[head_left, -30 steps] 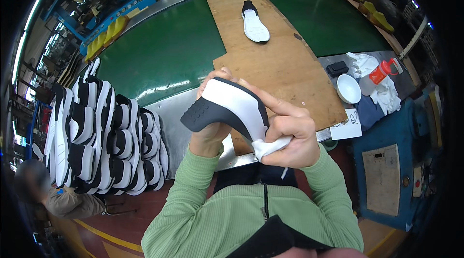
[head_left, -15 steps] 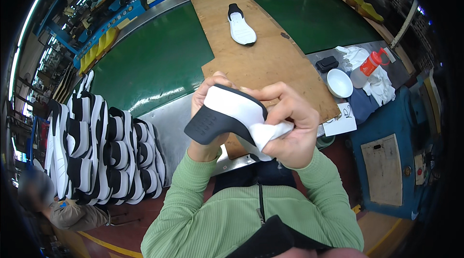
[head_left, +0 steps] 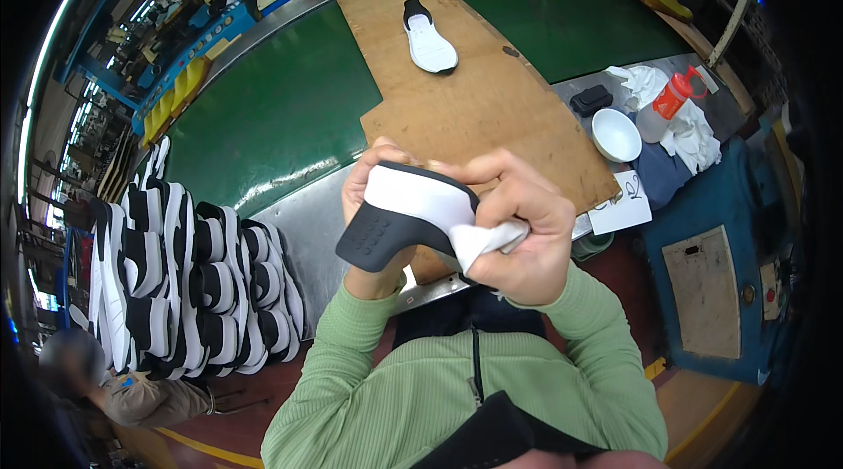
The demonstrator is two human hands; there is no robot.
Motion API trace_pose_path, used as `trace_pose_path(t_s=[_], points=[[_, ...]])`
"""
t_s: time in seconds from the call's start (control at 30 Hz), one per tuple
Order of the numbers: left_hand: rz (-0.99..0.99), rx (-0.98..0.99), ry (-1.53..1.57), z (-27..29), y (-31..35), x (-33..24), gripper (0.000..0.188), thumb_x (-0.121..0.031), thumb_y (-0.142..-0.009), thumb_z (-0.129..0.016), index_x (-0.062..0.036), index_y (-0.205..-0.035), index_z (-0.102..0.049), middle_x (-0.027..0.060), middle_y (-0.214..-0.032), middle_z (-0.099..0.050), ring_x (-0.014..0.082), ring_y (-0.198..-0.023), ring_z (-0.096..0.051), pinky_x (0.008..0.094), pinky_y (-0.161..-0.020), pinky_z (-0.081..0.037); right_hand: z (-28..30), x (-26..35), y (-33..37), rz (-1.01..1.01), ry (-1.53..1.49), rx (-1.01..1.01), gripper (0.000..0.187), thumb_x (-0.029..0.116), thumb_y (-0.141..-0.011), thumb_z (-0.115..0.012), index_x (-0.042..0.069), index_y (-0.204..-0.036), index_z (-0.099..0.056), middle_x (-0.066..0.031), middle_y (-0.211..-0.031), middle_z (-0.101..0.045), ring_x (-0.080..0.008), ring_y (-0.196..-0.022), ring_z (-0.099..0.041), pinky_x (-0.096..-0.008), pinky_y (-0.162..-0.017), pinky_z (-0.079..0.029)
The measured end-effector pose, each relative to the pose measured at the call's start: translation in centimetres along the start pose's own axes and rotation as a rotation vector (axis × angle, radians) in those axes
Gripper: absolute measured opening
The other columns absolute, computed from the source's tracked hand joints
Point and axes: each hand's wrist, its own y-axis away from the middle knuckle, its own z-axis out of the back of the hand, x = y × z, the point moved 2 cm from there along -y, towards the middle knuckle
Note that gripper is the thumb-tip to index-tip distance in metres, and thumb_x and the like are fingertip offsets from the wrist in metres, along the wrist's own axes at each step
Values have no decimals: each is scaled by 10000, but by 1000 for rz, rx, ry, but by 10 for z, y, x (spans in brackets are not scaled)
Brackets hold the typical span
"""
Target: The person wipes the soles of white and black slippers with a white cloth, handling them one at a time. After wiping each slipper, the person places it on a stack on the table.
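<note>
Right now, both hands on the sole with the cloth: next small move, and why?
Probably draw the white cloth along the sole's white side toward its black heel end. The right hand pinches the cloth against the black-and-white shoe sole at one end, the left hand steadies it from behind, and most of the white surface lies bare beyond the cloth.

- Black-and-white shoe sole (head_left: 408, 219): white side face up, dark studded end pointing toward seven o'clock, held tilted in mid-air at picture centre
- White cloth (head_left: 492, 238): bunched, pressed against the sole's four o'clock edge, possibly a rag
</note>
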Motion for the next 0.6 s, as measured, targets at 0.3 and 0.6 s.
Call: trace_pose_path(t_s=[0.3,0.6], points=[[13,-9,-262,7,6,0,278,-90,-762,-754,1,-992,-627,5,-885,-520,86,-824,-578,215,-716,-477,7,9,-15,21,174,27,183,18,-578,-688,-2,-684,-541,-123,-799,-602,-166,-742,-611,-275,-655,-460],[87,-43,20,15,0,-5,352,-183,-791,-760,-10,-1039,-581,25,-903,-575,123,-844,-625,253,-720,-536,0,-1,-7,-97,45,68,188,-2,-558,-688,16,-627,-513,-180,-1045,-636,-176,-842,-646,-271,-697,-480]])
